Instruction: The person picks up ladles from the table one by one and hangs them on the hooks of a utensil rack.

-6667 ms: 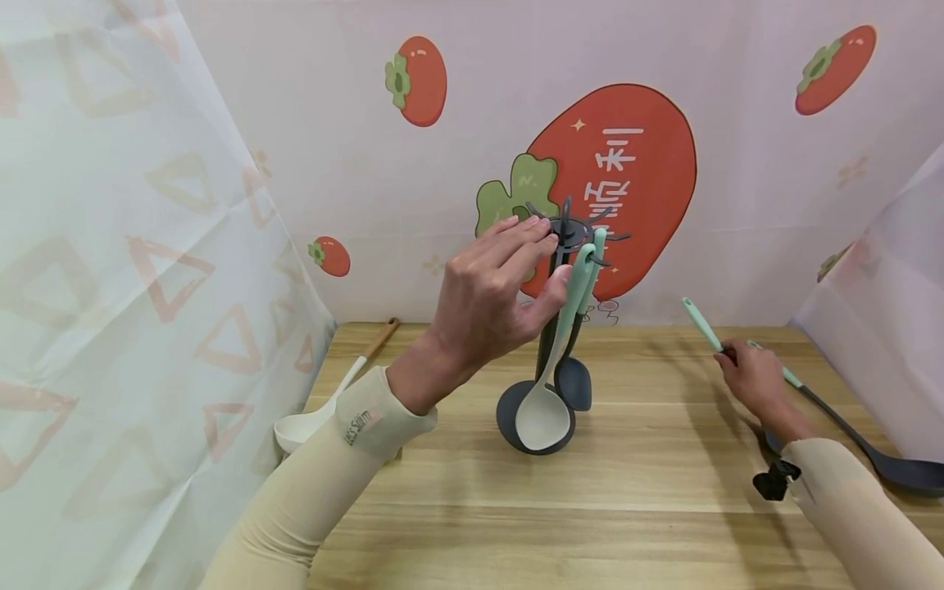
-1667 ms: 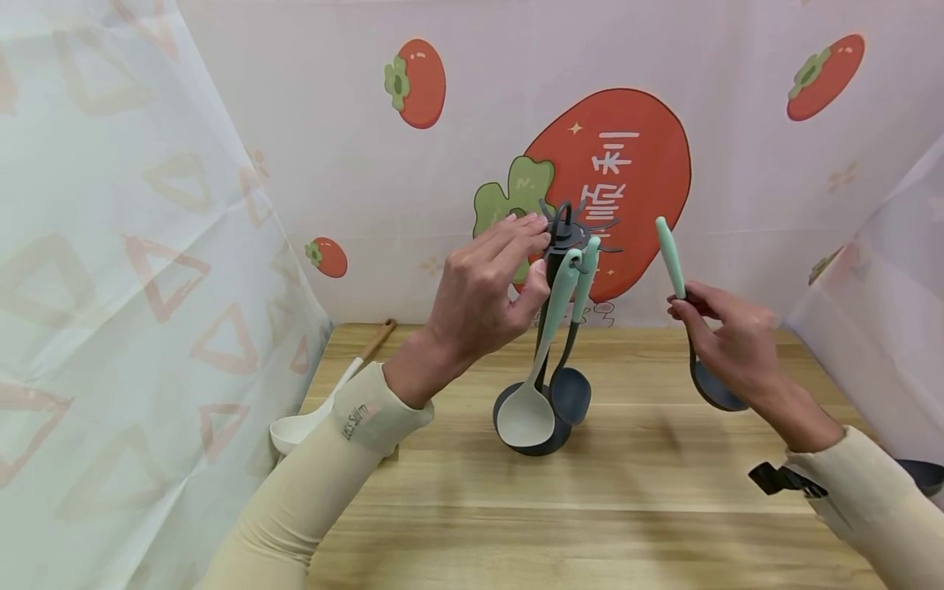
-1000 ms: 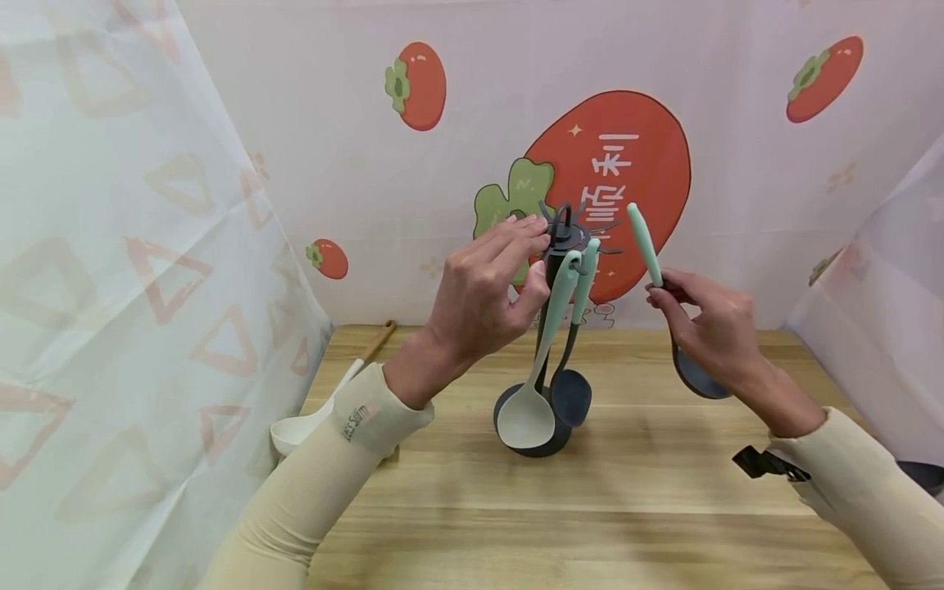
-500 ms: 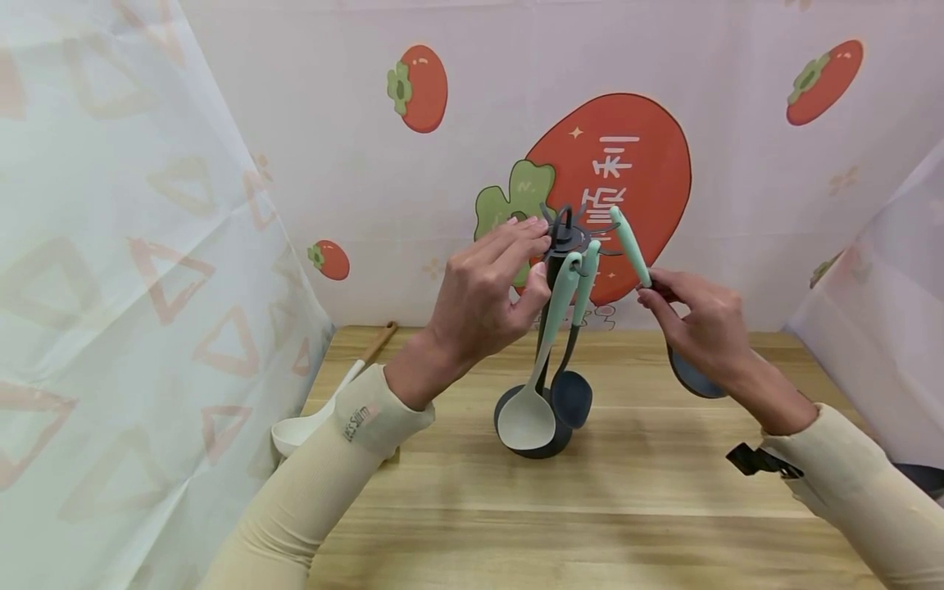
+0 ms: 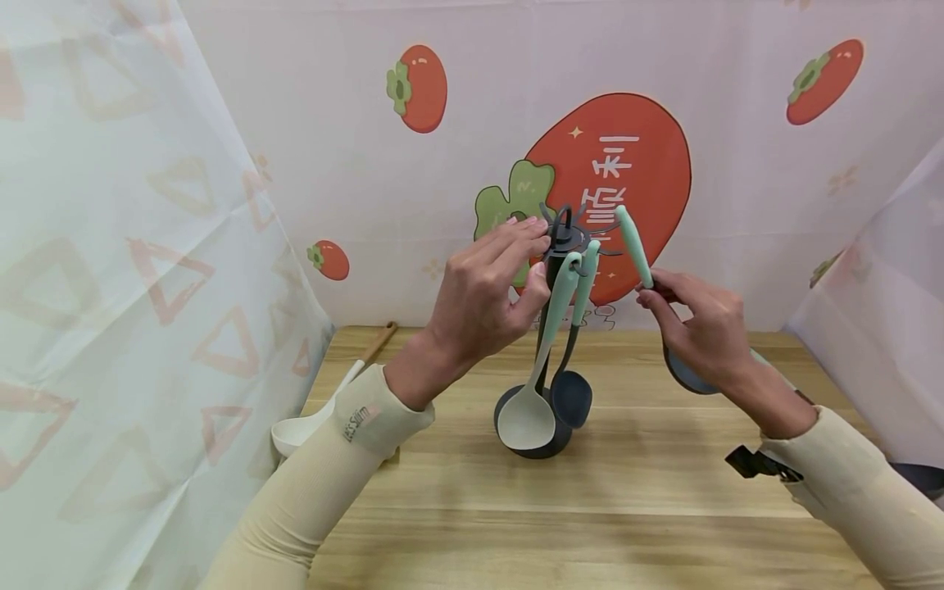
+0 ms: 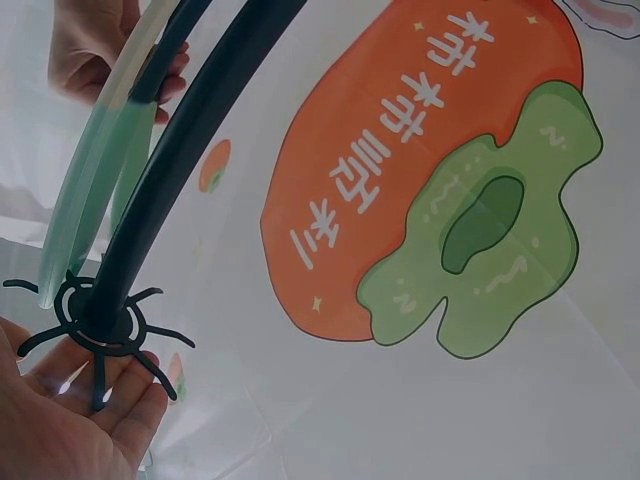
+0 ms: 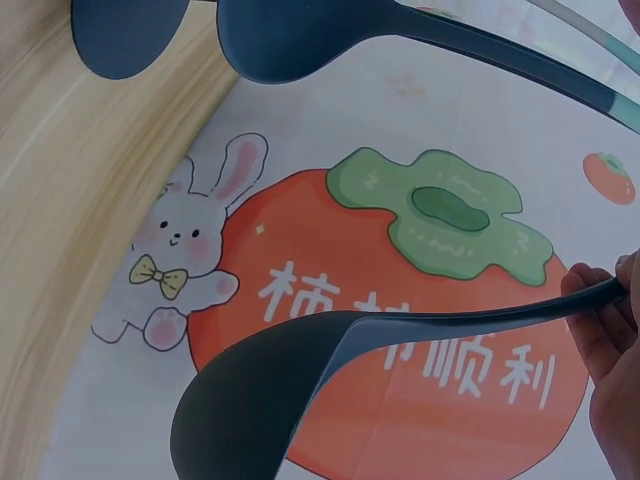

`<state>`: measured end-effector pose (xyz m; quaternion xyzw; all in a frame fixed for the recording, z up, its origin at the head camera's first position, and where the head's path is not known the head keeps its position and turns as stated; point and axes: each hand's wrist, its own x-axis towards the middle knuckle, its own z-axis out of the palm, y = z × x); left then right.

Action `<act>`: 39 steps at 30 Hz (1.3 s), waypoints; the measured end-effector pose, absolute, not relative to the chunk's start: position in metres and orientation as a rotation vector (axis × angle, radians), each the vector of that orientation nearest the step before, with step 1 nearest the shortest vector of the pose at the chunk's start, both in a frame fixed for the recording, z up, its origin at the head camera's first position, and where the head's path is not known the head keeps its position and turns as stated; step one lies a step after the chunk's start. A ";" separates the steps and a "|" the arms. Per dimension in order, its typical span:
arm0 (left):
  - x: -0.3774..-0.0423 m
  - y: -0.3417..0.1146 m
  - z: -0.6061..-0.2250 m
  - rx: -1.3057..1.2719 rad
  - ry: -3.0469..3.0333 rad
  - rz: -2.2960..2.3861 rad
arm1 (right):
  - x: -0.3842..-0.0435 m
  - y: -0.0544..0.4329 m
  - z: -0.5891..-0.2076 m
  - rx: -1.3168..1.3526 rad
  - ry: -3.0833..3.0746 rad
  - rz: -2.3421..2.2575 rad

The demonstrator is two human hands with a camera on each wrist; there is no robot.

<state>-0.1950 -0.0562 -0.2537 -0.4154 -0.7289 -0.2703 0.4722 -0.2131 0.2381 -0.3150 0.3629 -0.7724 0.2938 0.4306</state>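
My right hand [image 5: 704,324] pinches a dark ladle [image 7: 250,400] just below its mint handle, which points up and leans left. The ladle is in the air to the right of a dark utensil rack [image 5: 566,238] with hooks around its top. Two mint-handled utensils hang there: a pale spoon [image 5: 527,419] in front and a dark spoon [image 5: 572,400] beside it. At the rack's top left, my left hand [image 5: 487,287] rests its extended fingers against the hook ring; in the left wrist view, its fingers [image 6: 130,400] lie under that ring.
A white ladle [image 5: 295,430] with a wooden handle lies at the table's left, partly behind my left sleeve. Another dark utensil [image 5: 918,477] lies at the right edge, partly behind my right arm. A printed cloth wall [image 5: 339,147] stands behind the table [image 5: 457,524].
My right hand has lifted the ladle off the table's right side and carried it left, close to the rack. In the last half second it barely moved. My left hand stays at the rack's top.
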 end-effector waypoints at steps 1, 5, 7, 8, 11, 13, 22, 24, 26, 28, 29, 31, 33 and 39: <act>-0.195 -0.056 -0.254 -1.017 -1.785 -0.662 | -0.213 0.238 -0.315 0.906 -1.924 0.733; -0.195 -0.056 -0.254 -1.018 -1.787 -0.661 | -0.211 0.237 -0.314 0.909 -1.919 0.741; -0.195 -0.057 -0.253 -1.019 -1.786 -0.661 | -0.210 0.236 -0.313 0.910 -1.916 0.741; -0.195 -0.057 -0.253 -1.019 -1.787 -0.661 | -0.210 0.236 -0.313 0.911 -1.915 0.742; -0.195 -0.057 -0.253 -1.018 -1.787 -0.663 | -0.210 0.235 -0.313 0.915 -1.910 0.746; -0.195 -0.057 -0.252 -1.014 -1.788 -0.662 | -0.209 0.235 -0.312 0.919 -1.906 0.748; -0.196 -0.057 -0.253 -1.007 -1.787 -0.668 | -0.208 0.232 -0.312 0.940 -1.913 0.728; -0.196 -0.057 -0.253 -1.009 -1.788 -0.668 | -0.208 0.232 -0.312 0.951 -1.912 0.717; -0.196 -0.057 -0.253 -1.010 -1.789 -0.668 | -0.208 0.232 -0.313 0.958 -1.914 0.698; -0.196 -0.057 -0.253 -1.011 -1.786 -0.669 | -0.208 0.233 -0.314 0.967 -1.916 0.667; -0.196 -0.057 -0.253 -1.012 -1.784 -0.670 | -0.208 0.233 -0.314 0.971 -1.916 0.652; -0.196 -0.057 -0.253 -1.013 -1.783 -0.671 | -0.208 0.233 -0.315 0.971 -1.918 0.629; -0.196 -0.057 -0.254 -1.015 -1.783 -0.672 | -0.208 0.232 -0.316 0.968 -1.923 0.637; -0.196 -0.057 -0.254 -1.020 -1.789 -0.669 | -0.208 0.231 -0.318 0.983 -1.937 0.650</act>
